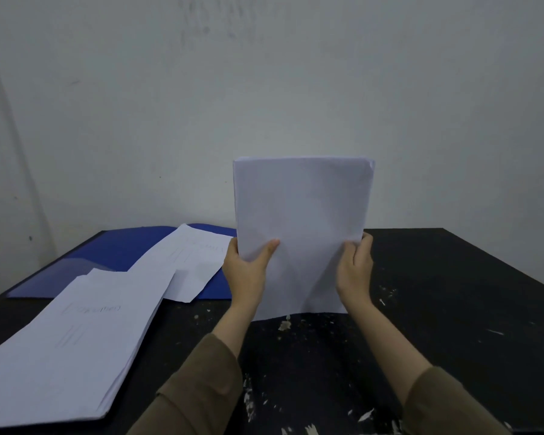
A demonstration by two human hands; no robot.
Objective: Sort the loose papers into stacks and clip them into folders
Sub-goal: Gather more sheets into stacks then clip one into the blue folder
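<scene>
Your grip, left hand (245, 265) and right hand (355, 265) pinching the upright white paper stack (302, 221) on the scuffed black worktop (452, 293), may let sheets fan out if loosened.

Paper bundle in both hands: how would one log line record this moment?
left hand: grips paper bundle | right hand: grips bundle | bundle: upright, bottom edge at table | blue folder: open, sheets on it

Left hand (247, 265), right hand (355, 266), fingers curled, gripping
</scene>
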